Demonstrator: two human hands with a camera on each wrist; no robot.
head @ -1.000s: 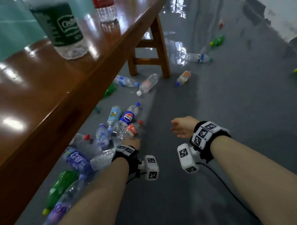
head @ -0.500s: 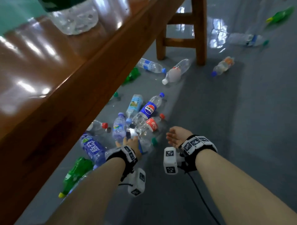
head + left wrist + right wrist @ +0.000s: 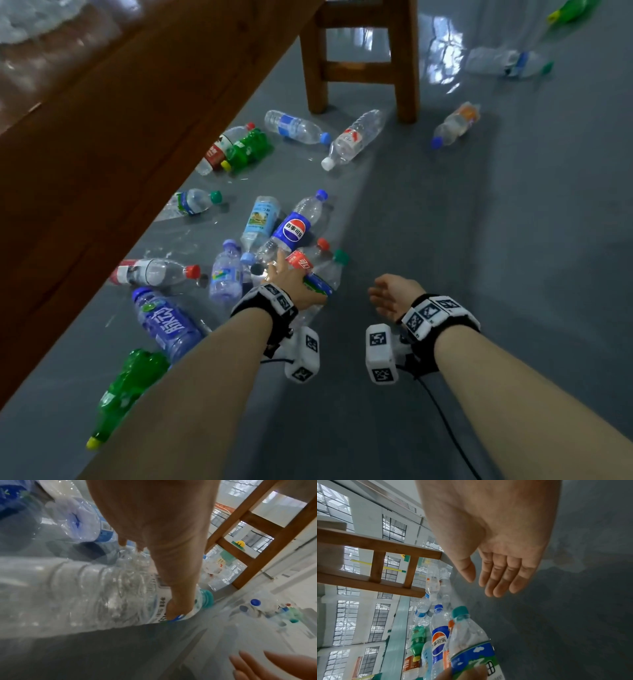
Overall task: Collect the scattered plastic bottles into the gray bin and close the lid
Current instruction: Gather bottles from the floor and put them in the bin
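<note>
Many plastic bottles lie scattered on the grey floor beside the table. My left hand (image 3: 291, 279) reaches into the nearest pile and grips a clear bottle with a teal cap (image 3: 329, 270) and a blue-green label. In the left wrist view my thumb (image 3: 178, 601) curls over that bottle (image 3: 102, 595) near its neck. The right wrist view shows the same bottle (image 3: 471, 642) from the cap end. My right hand (image 3: 385, 294) hovers to its right, empty, with fingers (image 3: 498, 580) straight. A Pepsi bottle (image 3: 294, 229) and a red-label bottle (image 3: 301, 262) touch the held one. The gray bin is out of view.
A wooden table edge (image 3: 137, 137) overhangs the pile on the left, and its leg (image 3: 407, 68) stands ahead. A purple bottle (image 3: 226, 274), a blue bottle (image 3: 168, 322) and a green bottle (image 3: 130, 387) lie by my left arm. Further bottles (image 3: 455, 123) lie ahead.
My left hand has reached further into the pile and taken hold of the teal-capped bottle. My right hand has come lower and closer to it. The view has tilted down.
</note>
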